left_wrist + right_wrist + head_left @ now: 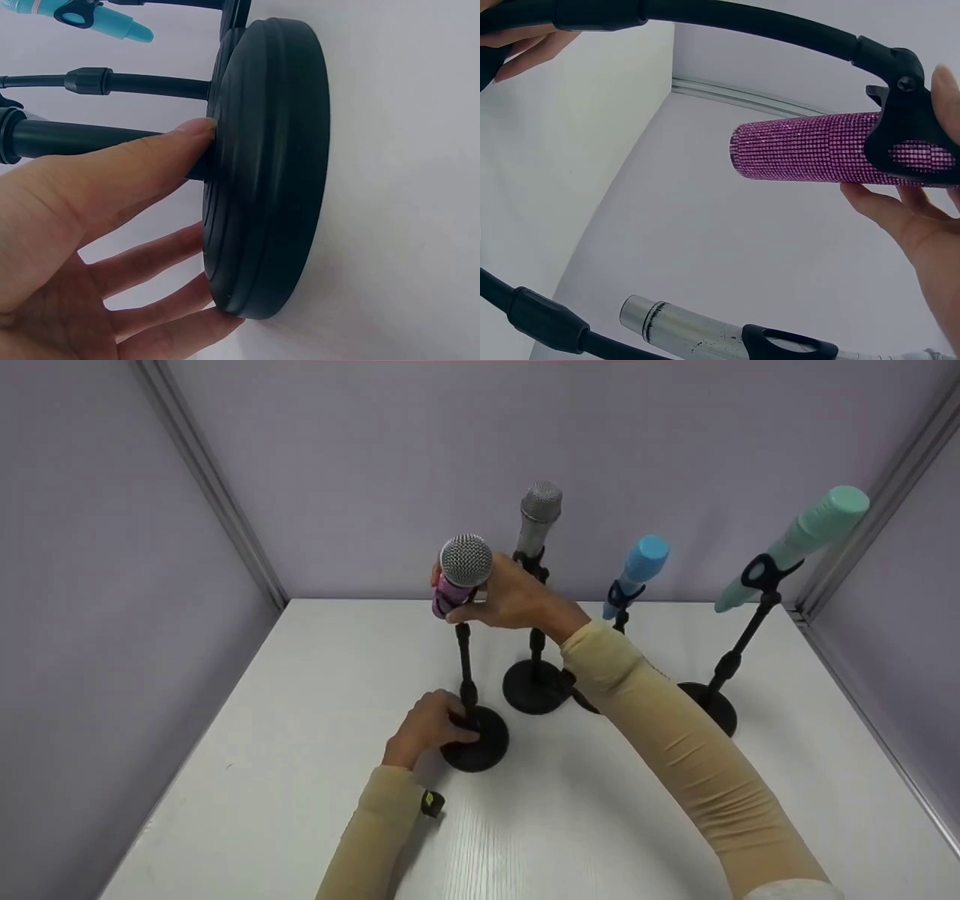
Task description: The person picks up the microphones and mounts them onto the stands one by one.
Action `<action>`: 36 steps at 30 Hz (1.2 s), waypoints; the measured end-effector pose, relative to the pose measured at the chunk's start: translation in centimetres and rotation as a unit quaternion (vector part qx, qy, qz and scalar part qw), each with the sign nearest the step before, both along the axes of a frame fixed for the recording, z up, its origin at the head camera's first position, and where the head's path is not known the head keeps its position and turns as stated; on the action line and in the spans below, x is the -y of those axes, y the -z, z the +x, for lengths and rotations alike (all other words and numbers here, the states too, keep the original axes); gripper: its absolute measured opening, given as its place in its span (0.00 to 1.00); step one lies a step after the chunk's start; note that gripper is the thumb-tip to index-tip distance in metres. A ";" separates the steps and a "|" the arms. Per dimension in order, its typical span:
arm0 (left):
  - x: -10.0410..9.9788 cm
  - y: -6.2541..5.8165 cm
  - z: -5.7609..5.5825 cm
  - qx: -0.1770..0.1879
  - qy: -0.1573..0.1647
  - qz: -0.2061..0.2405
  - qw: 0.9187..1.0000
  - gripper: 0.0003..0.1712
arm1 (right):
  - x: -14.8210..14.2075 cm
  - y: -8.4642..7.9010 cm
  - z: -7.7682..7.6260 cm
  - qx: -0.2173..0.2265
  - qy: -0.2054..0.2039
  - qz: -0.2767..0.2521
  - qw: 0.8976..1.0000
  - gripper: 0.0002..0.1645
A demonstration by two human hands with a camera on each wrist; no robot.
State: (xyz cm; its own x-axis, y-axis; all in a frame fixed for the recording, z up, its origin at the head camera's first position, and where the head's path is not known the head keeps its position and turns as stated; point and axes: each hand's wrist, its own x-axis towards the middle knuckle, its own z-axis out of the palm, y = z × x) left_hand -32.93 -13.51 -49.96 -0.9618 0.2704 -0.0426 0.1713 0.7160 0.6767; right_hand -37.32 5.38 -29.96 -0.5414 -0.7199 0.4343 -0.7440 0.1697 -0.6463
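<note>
A microphone [454, 592] with a silver mesh head and a purple rhinestone handle [802, 148] sits in the black clip [907, 131] of a desk stand. My right hand [510, 594] holds it just below the head, thumb against the clip and fingers on the handle's other side. Down on the table, my left hand [431, 727] rests on the stand's round black base [270, 172]. Its thumb presses the top beside the pole [82, 139], and the other fingers reach fairly straight to the rim.
Close behind stands a silver microphone [534, 521] on its own stand. Farther right are a blue microphone [637, 566] and a mint-green microphone [810, 529], both clipped in stands. A small black item with a yellow mark [432, 803] is beside the left sleeve. Walls enclose the white table [300, 697].
</note>
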 end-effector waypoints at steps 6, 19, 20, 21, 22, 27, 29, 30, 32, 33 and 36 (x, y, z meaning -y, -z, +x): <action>-0.2 0.1 -0.1 -0.003 0.002 0.000 1.000 0.10 | 0.2 0.1 0.2 0.018 0.013 0.002 1.000 0.29; -0.3 0.1 -0.1 0.001 0.009 -0.001 1.000 0.10 | 0.1 0.3 0.5 0.030 0.020 0.008 0.999 0.27; -0.3 0.1 -0.1 0.002 0.010 -0.002 1.000 0.10 | 0.0 0.3 0.5 0.033 0.017 0.009 0.999 0.28; -0.3 0.1 -0.1 0.003 0.009 -0.002 1.000 0.10 | 0.0 0.3 0.6 0.037 0.015 0.010 0.999 0.28; -0.3 0.2 -0.1 0.004 0.008 -0.003 1.000 0.10 | 0.0 0.4 0.6 0.041 0.014 0.012 0.999 0.29; -0.3 0.2 0.0 0.007 0.004 -0.004 1.000 0.10 | -0.1 0.5 0.6 0.052 0.018 0.018 0.998 0.32; -0.3 0.2 0.0 0.006 0.005 -0.005 1.000 0.10 | -0.1 0.5 0.6 0.054 0.013 0.012 0.998 0.32; -0.3 0.2 0.1 0.006 0.004 -0.003 1.000 0.10 | -0.1 0.5 0.6 0.056 0.010 0.008 0.998 0.33; -0.3 0.0 0.1 0.008 0.001 -0.001 1.000 0.10 | -0.1 0.6 0.5 0.059 0.008 0.002 0.998 0.33; -0.3 0.0 0.1 0.010 -0.001 -0.001 1.000 0.10 | -0.1 0.6 0.5 0.063 0.005 -0.002 0.998 0.34; -0.3 -0.1 0.2 0.014 -0.005 0.001 1.000 0.11 | -0.1 0.7 0.4 0.068 0.006 -0.009 0.998 0.34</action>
